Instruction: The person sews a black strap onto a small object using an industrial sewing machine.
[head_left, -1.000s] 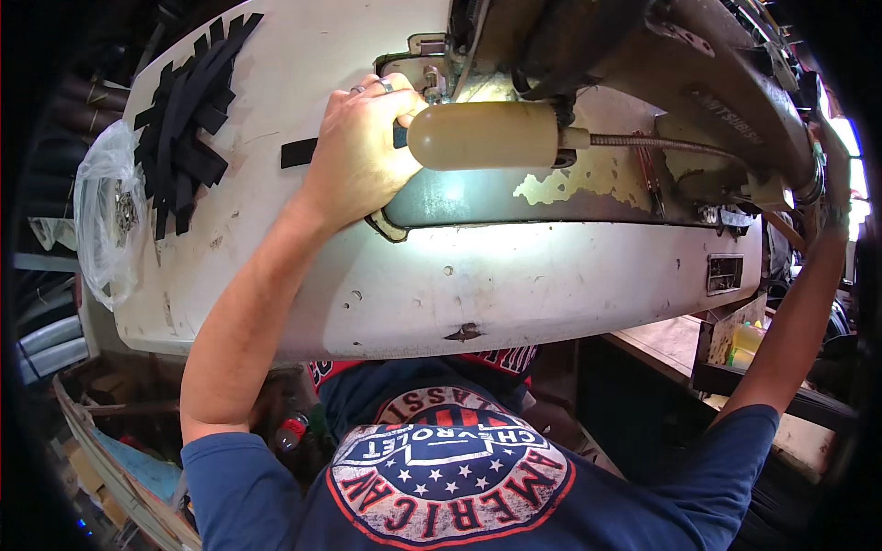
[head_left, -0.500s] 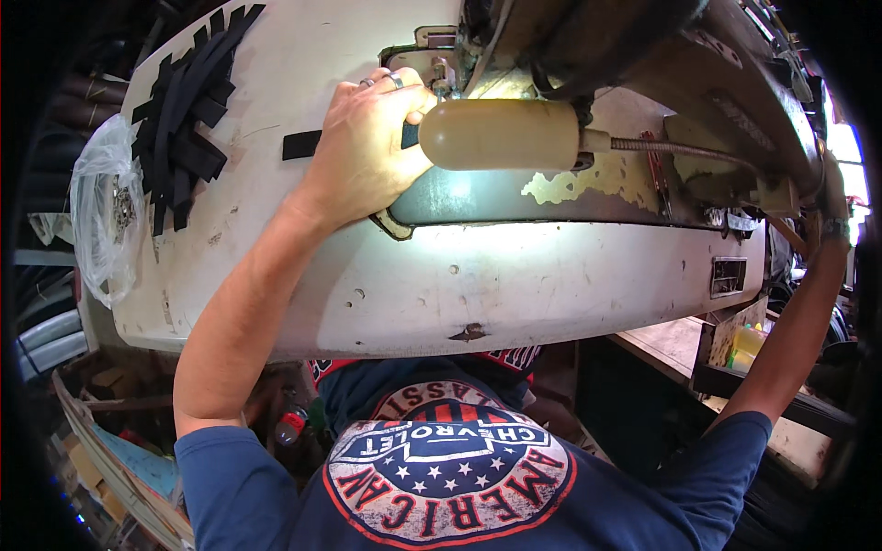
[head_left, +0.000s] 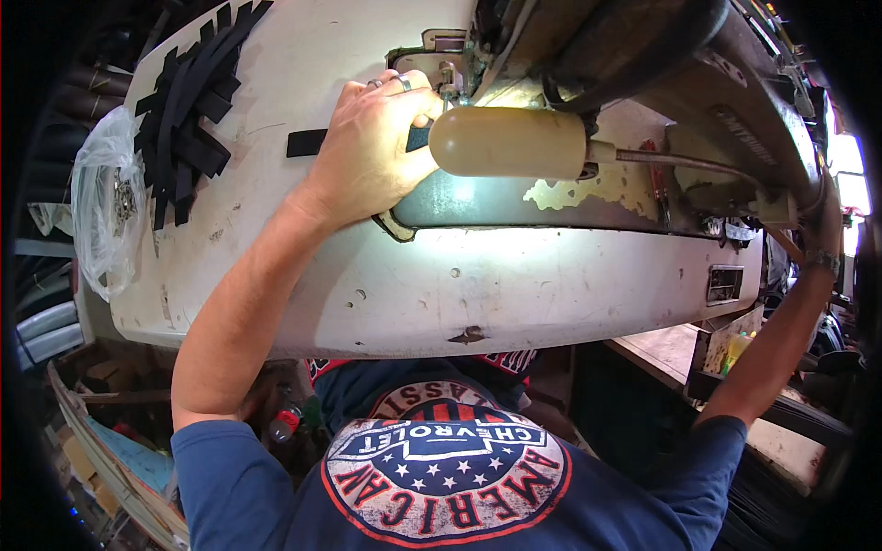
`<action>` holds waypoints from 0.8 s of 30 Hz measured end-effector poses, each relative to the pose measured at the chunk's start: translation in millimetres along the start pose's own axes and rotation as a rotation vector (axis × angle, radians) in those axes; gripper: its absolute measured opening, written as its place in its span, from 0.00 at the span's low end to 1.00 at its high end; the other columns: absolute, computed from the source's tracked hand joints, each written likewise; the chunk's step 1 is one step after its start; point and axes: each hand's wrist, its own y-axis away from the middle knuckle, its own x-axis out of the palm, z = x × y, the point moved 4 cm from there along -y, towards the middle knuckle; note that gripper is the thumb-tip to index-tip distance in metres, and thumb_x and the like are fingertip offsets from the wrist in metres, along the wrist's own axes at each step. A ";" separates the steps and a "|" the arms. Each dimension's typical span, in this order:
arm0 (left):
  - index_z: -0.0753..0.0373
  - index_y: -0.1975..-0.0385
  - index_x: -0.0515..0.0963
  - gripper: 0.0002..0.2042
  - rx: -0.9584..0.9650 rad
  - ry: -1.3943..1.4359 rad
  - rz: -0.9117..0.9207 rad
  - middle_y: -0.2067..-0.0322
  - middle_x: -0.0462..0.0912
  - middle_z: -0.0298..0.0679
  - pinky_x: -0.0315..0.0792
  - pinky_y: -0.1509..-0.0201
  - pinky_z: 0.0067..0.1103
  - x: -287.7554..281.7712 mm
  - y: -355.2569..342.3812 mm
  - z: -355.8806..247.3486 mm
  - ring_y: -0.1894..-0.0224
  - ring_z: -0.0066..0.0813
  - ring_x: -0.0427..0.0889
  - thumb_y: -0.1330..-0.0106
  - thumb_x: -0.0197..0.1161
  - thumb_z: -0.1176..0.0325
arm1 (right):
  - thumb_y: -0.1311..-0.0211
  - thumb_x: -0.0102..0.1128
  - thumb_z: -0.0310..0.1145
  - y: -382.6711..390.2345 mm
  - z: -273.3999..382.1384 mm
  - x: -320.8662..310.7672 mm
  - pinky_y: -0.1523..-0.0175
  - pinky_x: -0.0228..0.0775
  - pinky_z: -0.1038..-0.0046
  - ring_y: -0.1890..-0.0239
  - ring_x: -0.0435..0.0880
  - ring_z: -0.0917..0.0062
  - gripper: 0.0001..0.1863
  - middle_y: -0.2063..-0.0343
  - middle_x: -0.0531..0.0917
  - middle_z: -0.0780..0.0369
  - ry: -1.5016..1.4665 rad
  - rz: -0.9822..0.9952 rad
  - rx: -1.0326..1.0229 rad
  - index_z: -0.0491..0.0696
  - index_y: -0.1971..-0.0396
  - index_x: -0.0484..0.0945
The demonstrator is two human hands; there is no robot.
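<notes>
**Work light held up under the old white panel, right arm stretched to the far end**

Work light, the tan tube-shaped kind, sits right at the left hand, which is wrapped shut around its dark handle end, ring fingers curled over. It's shining down onto the dark recessed strip with flaking paint, just under a metal bracket. A thin rod runs off the light's far tip toward the right.

The right hand is way over at the far end behind the dark curved part; can't tell if that grip is closed on anything.

Further out: the scuffed white panel, black strips stuck in a bunch, a clear plastic bag.

Progress-wise, looks like mid-job to me: nothing visibly off yet, hardware in place.
</notes>
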 end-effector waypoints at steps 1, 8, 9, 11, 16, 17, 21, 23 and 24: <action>0.61 0.70 0.78 0.09 0.000 -0.001 -0.007 0.71 0.74 0.33 0.62 0.53 0.30 -0.4 -0.5 -0.1 0.62 0.34 0.76 0.43 0.70 0.65 | 0.27 0.54 0.47 2.9 -3.0 2.8 0.36 0.74 0.66 0.44 0.83 0.67 0.29 0.45 0.82 0.56 0.013 -0.030 -0.169 0.42 0.35 0.73; 0.62 0.70 0.80 0.08 -0.022 0.036 0.006 0.69 0.78 0.34 0.63 0.52 0.30 -0.6 0.0 -0.8 0.60 0.34 0.77 0.43 0.70 0.65 | 0.29 0.54 0.43 56.7 -1.0 45.0 0.33 0.72 0.63 0.38 0.80 0.63 0.29 0.42 0.81 0.54 -0.490 -0.240 -0.414 0.43 0.34 0.72; 0.62 0.71 0.80 0.08 -0.021 0.047 0.005 0.69 0.79 0.34 0.63 0.51 0.31 -0.3 0.1 -0.5 0.60 0.35 0.77 0.44 0.71 0.66 | 0.28 0.53 0.42 96.3 19.4 53.4 0.36 0.75 0.62 0.45 0.83 0.64 0.25 0.46 0.82 0.54 0.022 -0.610 -0.658 0.42 0.39 0.76; 0.62 0.70 0.81 0.08 -0.014 0.037 -0.013 0.69 0.79 0.35 0.64 0.51 0.31 -1.4 0.0 0.8 0.60 0.36 0.77 0.44 0.71 0.66 | 0.29 0.54 0.36 170.1 50.5 96.6 0.44 0.80 0.65 0.55 0.87 0.66 0.17 0.53 0.85 0.53 0.154 -0.831 -0.814 0.40 0.50 0.82; 0.63 0.68 0.83 0.09 -0.028 0.034 0.030 0.71 0.80 0.38 0.68 0.51 0.31 -1.3 -0.6 -0.9 0.61 0.38 0.77 0.46 0.72 0.67 | 0.41 0.72 0.37 290.6 51.7 307.6 0.47 0.73 0.61 0.54 0.84 0.65 0.14 0.65 0.84 0.56 0.452 0.264 -1.007 0.43 0.63 0.82; 0.64 0.68 0.83 0.10 -0.021 0.046 0.022 0.71 0.80 0.39 0.69 0.51 0.32 -2.2 -1.3 -2.0 0.62 0.40 0.77 0.46 0.72 0.67 | 0.42 0.73 0.37 287.2 49.6 338.9 0.49 0.73 0.62 0.52 0.82 0.62 0.18 0.60 0.85 0.53 0.535 0.369 -1.039 0.41 0.59 0.83; 0.65 0.67 0.84 0.10 -0.056 0.091 0.013 0.71 0.80 0.41 0.72 0.50 0.33 -4.2 -1.3 -2.1 0.62 0.42 0.77 0.46 0.71 0.68 | 0.44 0.73 0.33 259.5 50.8 389.5 0.47 0.74 0.61 0.52 0.81 0.56 0.16 0.57 0.84 0.53 0.275 0.564 -1.024 0.42 0.57 0.83; 0.65 0.67 0.84 0.10 -0.052 0.114 0.004 0.70 0.80 0.42 0.73 0.51 0.33 -7.7 -1.9 1.8 0.61 0.43 0.77 0.46 0.71 0.68 | 0.48 0.72 0.29 250.6 51.6 397.5 0.45 0.74 0.61 0.51 0.80 0.55 0.15 0.56 0.83 0.53 0.053 0.654 -0.984 0.42 0.60 0.83; 0.66 0.67 0.83 0.10 -0.025 0.103 0.026 0.70 0.80 0.43 0.73 0.50 0.33 -7.6 -2.6 3.1 0.60 0.44 0.77 0.46 0.72 0.68 | 0.50 0.71 0.27 247.4 50.4 398.6 0.45 0.75 0.62 0.51 0.79 0.56 0.16 0.56 0.83 0.54 0.057 0.674 -0.970 0.42 0.59 0.83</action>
